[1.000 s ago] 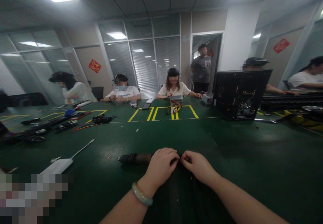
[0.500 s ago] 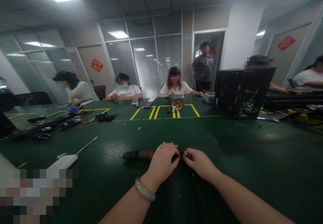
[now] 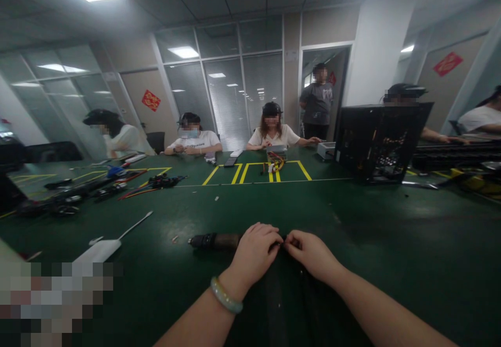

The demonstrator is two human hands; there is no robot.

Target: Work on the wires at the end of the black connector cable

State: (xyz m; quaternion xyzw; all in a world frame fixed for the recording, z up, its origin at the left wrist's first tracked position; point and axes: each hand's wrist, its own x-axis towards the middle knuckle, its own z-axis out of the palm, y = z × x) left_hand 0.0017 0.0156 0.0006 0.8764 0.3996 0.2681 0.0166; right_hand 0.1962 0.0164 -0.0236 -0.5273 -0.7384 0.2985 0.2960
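In the middle of the green table my left hand [image 3: 256, 253], with a jade-coloured bangle [image 3: 226, 295] at its wrist, is closed, with thumb and fingertips drawn together. Facing it, my right hand [image 3: 315, 255] pinches close to the left fingertips. Something small and dark lies where the fingers meet, too hidden to name. Behind the left hand lies what looks like an electric screwdriver [image 3: 219, 241], its black nose pointing left and its rear end covered by that hand. Below the hands, a dark strip [image 3: 276, 295] runs toward me over the tabletop.
A white device with a thin stem [image 3: 102, 250] lies left. Loose cables [image 3: 158, 181] spread at far left. A black computer case [image 3: 379, 143] stands at back right. Several people sit across the table [image 3: 219, 211]; coloured wires [image 3: 278, 163] lie before one person.
The hands keep almost the same pose, their fingertips a little closer together. The whole view has shifted slightly.
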